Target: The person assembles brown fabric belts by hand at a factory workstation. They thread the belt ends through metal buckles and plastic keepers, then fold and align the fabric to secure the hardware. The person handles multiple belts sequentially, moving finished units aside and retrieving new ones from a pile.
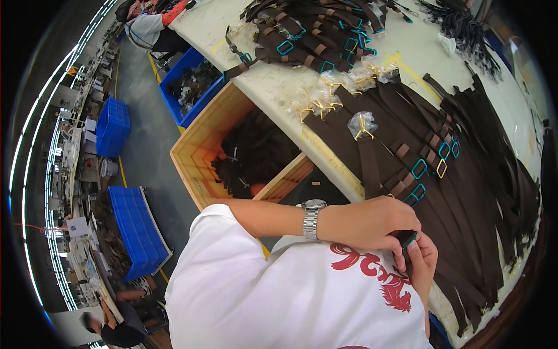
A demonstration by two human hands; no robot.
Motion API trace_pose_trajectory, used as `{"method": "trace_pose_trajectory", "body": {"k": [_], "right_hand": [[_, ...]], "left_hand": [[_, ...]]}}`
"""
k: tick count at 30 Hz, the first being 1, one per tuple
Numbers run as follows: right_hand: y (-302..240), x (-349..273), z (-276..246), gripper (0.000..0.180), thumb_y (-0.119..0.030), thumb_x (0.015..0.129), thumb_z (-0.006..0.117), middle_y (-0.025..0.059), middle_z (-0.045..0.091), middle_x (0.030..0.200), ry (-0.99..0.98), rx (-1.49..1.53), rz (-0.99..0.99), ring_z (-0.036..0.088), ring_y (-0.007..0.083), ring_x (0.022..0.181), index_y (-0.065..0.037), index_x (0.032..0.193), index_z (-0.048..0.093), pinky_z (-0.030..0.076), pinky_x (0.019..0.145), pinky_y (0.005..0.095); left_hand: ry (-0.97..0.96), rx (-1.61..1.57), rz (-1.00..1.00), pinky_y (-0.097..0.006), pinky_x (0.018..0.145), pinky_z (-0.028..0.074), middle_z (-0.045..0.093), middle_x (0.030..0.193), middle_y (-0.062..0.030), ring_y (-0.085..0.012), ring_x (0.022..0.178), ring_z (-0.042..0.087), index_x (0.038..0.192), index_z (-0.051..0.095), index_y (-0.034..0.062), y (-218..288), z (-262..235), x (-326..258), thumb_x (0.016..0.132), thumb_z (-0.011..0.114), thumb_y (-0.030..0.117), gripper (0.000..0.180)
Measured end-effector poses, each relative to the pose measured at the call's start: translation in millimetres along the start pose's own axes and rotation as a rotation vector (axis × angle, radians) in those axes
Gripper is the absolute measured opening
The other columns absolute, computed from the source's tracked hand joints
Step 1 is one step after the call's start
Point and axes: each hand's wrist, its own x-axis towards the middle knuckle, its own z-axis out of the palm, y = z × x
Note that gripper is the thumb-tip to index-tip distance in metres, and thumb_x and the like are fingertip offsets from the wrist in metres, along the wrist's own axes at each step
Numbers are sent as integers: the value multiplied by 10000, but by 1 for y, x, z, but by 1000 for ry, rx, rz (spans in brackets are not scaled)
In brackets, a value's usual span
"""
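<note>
My left hand [378, 222], with a metal watch on its wrist, reaches across in front of my white shirt. Its fingers are closed around a dark strap end with a teal-edged buckle [410, 238]. From below, my right hand [423, 259] pinches the same piece, its thumb pressed near the teal edge. Most of that piece is hidden by my fingers. Just beyond my hands, brown straps [459, 215] lie side by side on the table, some with teal buckles [419, 169]. One strap with a gold hook in clear plastic [363, 126] lies across the others.
The pale table [261, 87] bears a heap of straps with teal buckles [314, 35] at its far side and thin black cords [465, 35] beyond. A wooden box [195, 148] with dark material stands against its left edge. Blue bins [139, 232] and people are further left.
</note>
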Motion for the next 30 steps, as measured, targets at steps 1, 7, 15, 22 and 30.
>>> {"method": "trace_pose_trajectory", "body": {"k": [1, 7, 15, 22, 30], "right_hand": [[0, 1, 1, 221, -148, 1094, 643, 76, 722, 916, -8, 39, 11, 617, 79, 688, 51, 1188, 663, 461, 612, 218], [-4, 7, 15, 471, -283, 1066, 690, 129, 736, 1139, 1, 68, -278, 710, 118, 828, 76, 1357, 602, 538, 632, 219], [-29, 9, 6, 281, -49, 1119, 538, 126, 760, 1050, -195, -21, -112, 692, 121, 799, 70, 1366, 598, 567, 734, 263], [-35, 18, -5, 224, -109, 1027, 733, 123, 776, 929, 6, -563, -474, 714, 224, 805, -1, 1217, 685, 559, 736, 343], [-54, 24, -12, 423, -88, 787, 875, 73, 678, 926, 227, -1066, -1075, 648, 303, 909, -75, 1195, 764, 518, 758, 387]], "left_hand": [[29, 35, 21, -454, 915, 551, 694, 1173, -110, -337, 1063, 673, 1219, 688, 43, 1, -2, 1, 797, 877, 125, 470], [55, 139, 149, -404, 864, 535, 629, 1137, -64, -270, 1025, 628, 1338, 720, 146, 22, -13, 14, 780, 888, 107, 584], [166, 244, 97, -407, 788, 548, 718, 1022, -126, -317, 924, 682, 1149, 745, 22, 32, -17, 19, 815, 876, 86, 364], [488, -46, -29, -306, 789, 515, 683, 1061, -116, -171, 874, 625, 1066, 686, -18, 38, -39, 18, 969, 752, 45, 133], [235, -739, -161, -225, 523, 460, 762, 947, -226, -115, 597, 588, 1038, 683, -62, 45, -32, 30, 1013, 633, 17, 97]]}}
